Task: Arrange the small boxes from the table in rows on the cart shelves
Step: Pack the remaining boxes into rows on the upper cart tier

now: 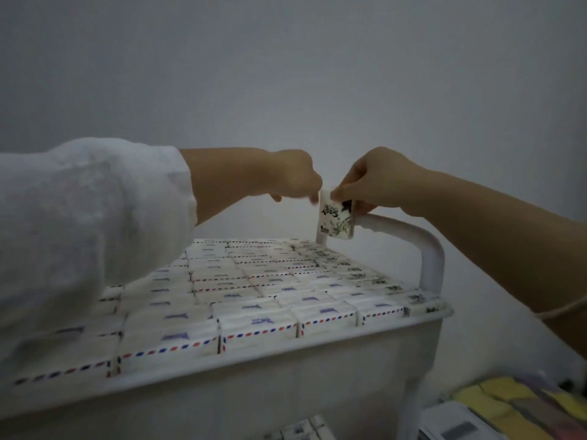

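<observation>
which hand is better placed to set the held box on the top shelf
Right: the right hand pinches the box over the shelf, far right corner; the left hand looks blurred beside it.

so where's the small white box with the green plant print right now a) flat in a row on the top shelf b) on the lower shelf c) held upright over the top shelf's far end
c: the small white plant-print box hangs upright above the white cart's top shelf, its top edge pinched by the right hand, the left hand at the other corner.
</observation>
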`<move>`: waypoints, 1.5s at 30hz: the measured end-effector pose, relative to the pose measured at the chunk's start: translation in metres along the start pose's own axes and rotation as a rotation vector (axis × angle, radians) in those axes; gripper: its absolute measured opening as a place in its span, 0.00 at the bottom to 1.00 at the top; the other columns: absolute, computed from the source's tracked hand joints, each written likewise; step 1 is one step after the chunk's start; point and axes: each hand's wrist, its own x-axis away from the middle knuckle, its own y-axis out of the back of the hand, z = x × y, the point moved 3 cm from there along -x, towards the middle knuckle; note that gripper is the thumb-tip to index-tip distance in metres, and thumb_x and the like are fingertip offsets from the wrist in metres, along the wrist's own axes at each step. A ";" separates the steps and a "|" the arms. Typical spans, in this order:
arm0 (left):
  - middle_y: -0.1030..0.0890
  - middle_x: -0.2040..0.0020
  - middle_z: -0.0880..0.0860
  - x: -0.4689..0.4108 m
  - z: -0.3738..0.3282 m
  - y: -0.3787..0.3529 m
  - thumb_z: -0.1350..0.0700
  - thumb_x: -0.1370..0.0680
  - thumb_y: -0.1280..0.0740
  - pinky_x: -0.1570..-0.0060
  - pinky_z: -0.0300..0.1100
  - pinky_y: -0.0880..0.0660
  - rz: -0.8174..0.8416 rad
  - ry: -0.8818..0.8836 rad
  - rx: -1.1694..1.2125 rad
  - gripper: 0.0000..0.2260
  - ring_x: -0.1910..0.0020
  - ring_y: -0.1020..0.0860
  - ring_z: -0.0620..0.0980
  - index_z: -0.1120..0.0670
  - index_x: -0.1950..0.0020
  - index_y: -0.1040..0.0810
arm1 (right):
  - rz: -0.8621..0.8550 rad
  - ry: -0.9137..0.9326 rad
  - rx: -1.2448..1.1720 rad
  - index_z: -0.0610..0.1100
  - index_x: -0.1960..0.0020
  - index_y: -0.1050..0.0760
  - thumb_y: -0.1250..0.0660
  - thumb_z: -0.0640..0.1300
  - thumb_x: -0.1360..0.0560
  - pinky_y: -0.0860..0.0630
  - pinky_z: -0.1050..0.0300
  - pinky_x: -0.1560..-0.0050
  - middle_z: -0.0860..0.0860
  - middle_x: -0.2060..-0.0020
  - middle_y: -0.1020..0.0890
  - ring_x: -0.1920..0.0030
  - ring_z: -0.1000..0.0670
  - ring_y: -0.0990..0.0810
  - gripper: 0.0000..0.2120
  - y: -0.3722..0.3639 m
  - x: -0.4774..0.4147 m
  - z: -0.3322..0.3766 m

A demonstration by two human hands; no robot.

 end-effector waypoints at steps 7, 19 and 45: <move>0.36 0.24 0.53 0.034 0.001 -0.041 0.65 0.21 0.47 0.28 0.46 0.39 0.389 -0.077 -0.453 0.27 0.26 0.36 0.53 0.52 0.22 0.40 | -0.260 0.058 0.639 0.44 0.64 0.28 0.31 0.49 0.28 0.43 0.61 0.71 0.51 0.70 0.28 0.72 0.52 0.32 0.11 -0.017 0.013 0.024; 0.37 0.23 0.49 0.043 0.008 -0.047 0.58 0.17 0.48 0.27 0.43 0.45 0.468 -0.055 -0.389 0.21 0.25 0.39 0.49 0.49 0.24 0.36 | -0.246 0.095 0.733 0.45 0.68 0.37 0.33 0.41 0.28 0.47 0.60 0.71 0.51 0.71 0.33 0.73 0.53 0.37 0.16 -0.040 0.008 0.024; 0.19 0.48 0.39 0.120 -0.001 0.018 0.57 0.21 0.39 0.48 0.31 0.30 0.087 -0.178 -0.250 0.13 0.48 0.23 0.36 0.42 0.44 0.20 | 0.249 0.087 0.714 0.40 0.36 0.26 0.42 0.33 0.23 0.22 0.53 0.48 0.46 0.54 0.21 0.54 0.46 0.19 0.17 -0.040 0.053 0.042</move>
